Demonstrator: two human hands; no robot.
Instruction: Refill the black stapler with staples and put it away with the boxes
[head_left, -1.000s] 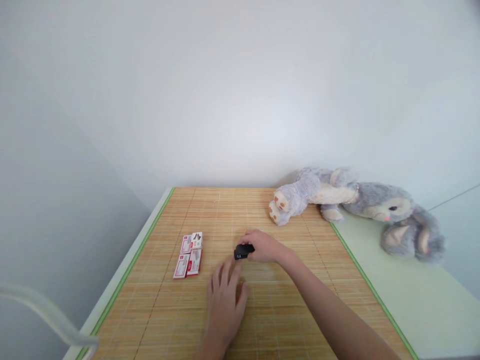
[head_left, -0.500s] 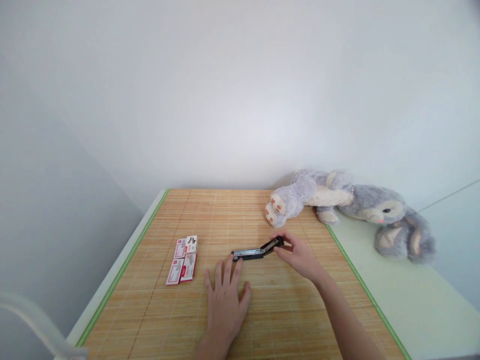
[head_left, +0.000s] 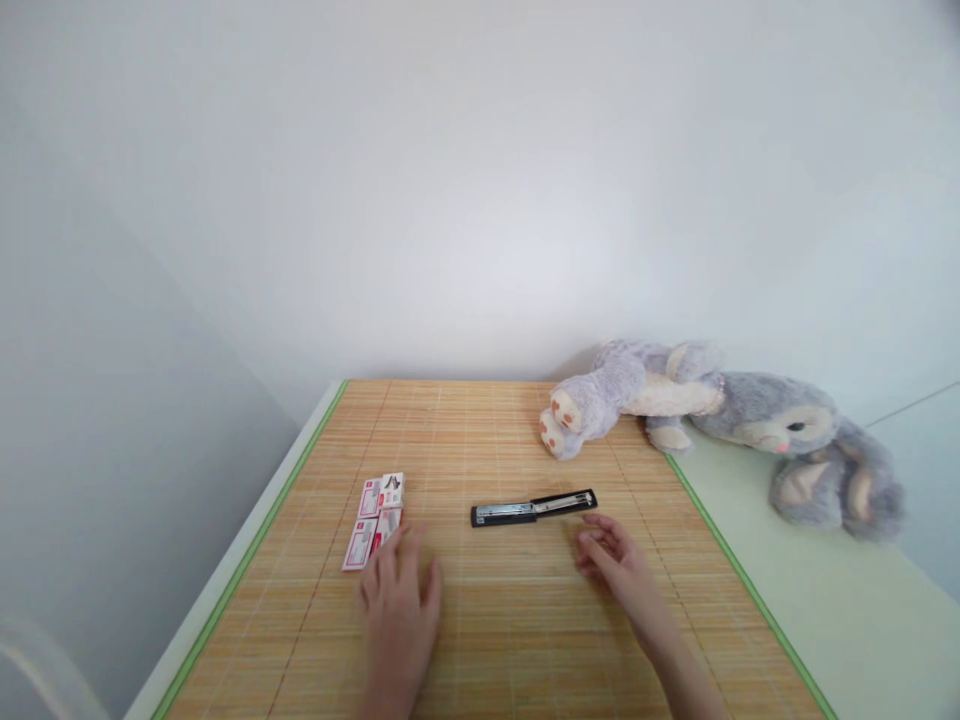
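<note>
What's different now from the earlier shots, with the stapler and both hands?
The right hand has let go of the stapler, which now lies opened out on the mat, and has drawn back toward the near side. The left hand has moved left, its fingers beside the small boxes; contact is unclear. The boxes and plush rabbit stayed put.

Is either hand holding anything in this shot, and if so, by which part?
Nothing appears held: the left hand is open by the small boxes, and the right hand is apart from the opened stapler.
</note>
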